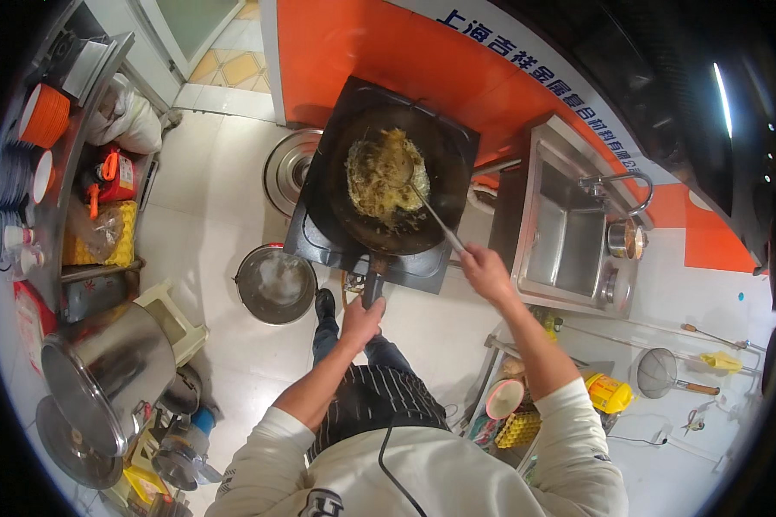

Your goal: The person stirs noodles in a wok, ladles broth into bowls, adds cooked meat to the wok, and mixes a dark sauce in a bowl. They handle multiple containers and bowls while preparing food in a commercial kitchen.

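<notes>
A dark wok sits on a black stove in front of me. My left hand grips the wok's black handle. In my right hand is the handle end of a long metal ladle, which slants down into the wok. Its bowl lies against yellowish-brown food, shredded or noodle-like; I cannot tell exactly what it is. Shiny oil or liquid shows around the food's edge.
Right of the stove stands a stainless steel sink with a faucet. On the floor to the left are a bucket of cloudy liquid and a round metal lid. A large steel pot and a loaded shelf line the left.
</notes>
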Tool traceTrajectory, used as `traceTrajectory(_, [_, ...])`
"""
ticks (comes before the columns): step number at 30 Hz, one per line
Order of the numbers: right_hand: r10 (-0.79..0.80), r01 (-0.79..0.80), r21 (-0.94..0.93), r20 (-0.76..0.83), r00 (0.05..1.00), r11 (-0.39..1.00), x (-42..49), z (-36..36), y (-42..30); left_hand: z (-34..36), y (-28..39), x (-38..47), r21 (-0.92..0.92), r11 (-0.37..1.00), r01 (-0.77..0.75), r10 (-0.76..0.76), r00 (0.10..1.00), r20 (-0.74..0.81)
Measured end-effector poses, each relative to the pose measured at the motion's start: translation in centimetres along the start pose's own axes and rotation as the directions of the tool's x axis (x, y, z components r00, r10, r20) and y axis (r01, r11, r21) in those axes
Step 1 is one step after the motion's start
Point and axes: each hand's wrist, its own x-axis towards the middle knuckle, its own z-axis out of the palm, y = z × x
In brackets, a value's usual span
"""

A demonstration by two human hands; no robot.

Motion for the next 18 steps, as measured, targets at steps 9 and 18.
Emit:
traceTrajectory(9, [-0.242,0.181,-0.542,-0.042,0.969,0.82,5.3,3.1,-1.3,0.5,0.5,-0.2,-0.035,0.999,-0.008,0.008,1.0,0.006])
traceTrajectory(18, [-0.106,0.163,-0.632,0.128,0.986,0.757,-8.8,-3.4,-4.5,-0.3,1.3,-1.1,-0.032,0.997,0.067,-0.065,0.997,0.046])
